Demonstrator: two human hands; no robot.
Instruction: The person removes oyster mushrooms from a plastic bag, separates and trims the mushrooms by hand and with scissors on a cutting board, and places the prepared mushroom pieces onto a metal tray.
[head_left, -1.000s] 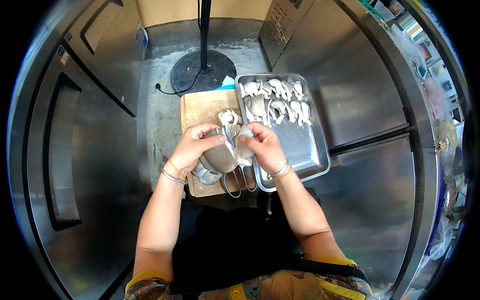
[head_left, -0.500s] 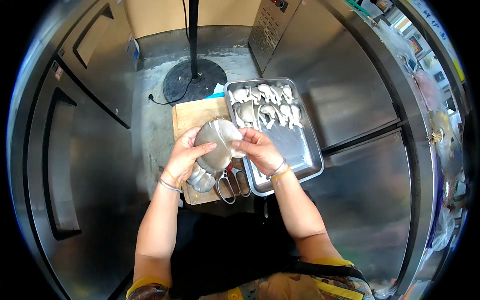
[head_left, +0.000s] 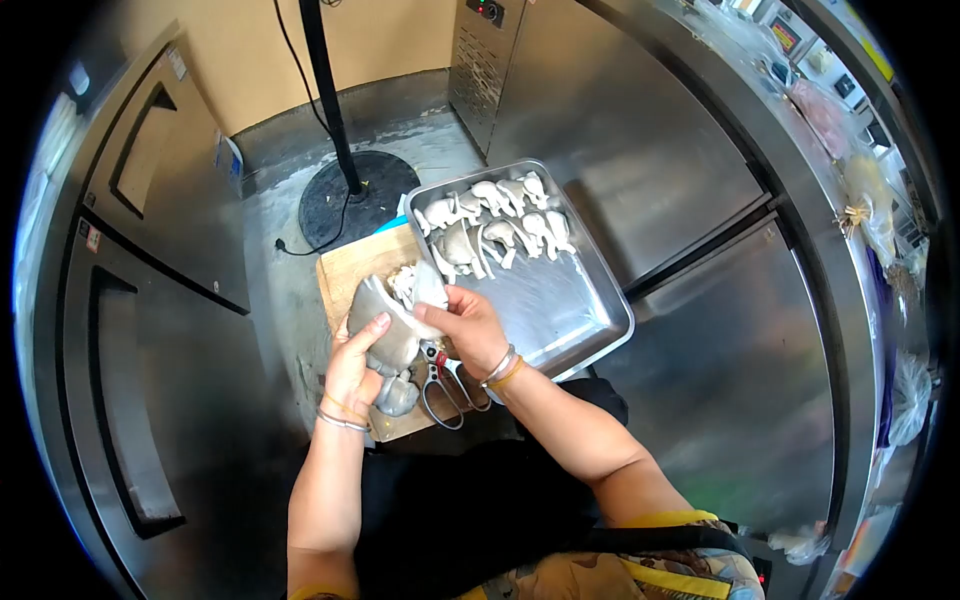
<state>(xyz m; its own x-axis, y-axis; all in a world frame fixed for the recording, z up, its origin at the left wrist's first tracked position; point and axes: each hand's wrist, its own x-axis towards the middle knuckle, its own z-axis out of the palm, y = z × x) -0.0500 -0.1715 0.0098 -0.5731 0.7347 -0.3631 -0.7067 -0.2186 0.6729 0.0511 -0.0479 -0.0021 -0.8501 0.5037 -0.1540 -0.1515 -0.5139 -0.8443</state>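
A large grey oyster mushroom (head_left: 378, 328) is held over the board, split partway with its white inner side showing. My left hand (head_left: 348, 368) is closed on its left part, thumb on top of the cap. With thumb and fingers, my right hand (head_left: 474, 328) pinches the right part of the mushroom; whether the two parts still join is hard to see. Under my hands lies a wooden cutting board (head_left: 338, 275). On it rest another grey mushroom (head_left: 398, 396) and scissors (head_left: 440, 400) with grey handle loops and a red part near the pivot.
Right of the board is a metal tray (head_left: 617, 305), with torn mushroom pieces (head_left: 497, 228) in two rows at its far end. A black pole on a round base (head_left: 330, 205) stands behind. Steel cabinets (head_left: 715, 340) rise on both sides.
The mushroom cap, nearly whole before, is now split, and its white inside shows. My hands have tilted its parts apart. The whole view has shifted and turned slightly.
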